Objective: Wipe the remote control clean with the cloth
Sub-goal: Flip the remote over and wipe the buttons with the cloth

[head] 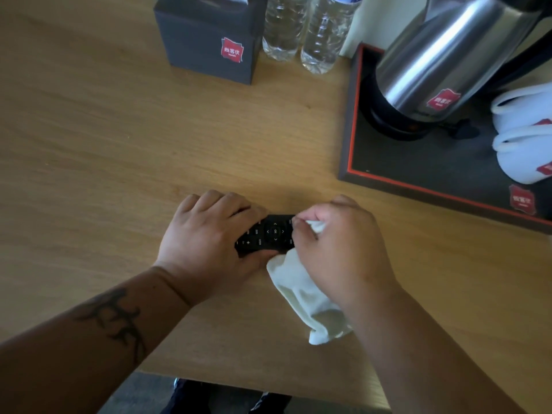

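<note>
Black remote control (268,234) is gripped on the table (104,144) by the left hand (209,237); the white cloth (307,300) is clenched against it by the right hand (343,249).

Soft daylight, glare streaks on the kettle (442,52), blurred and warped edges.

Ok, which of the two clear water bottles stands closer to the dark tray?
The right-hand clear plastic water bottle: it stands nearest the dark red-edged tray holding the steel kettle. The other bottle stands beside the dark grey tissue box.
</note>
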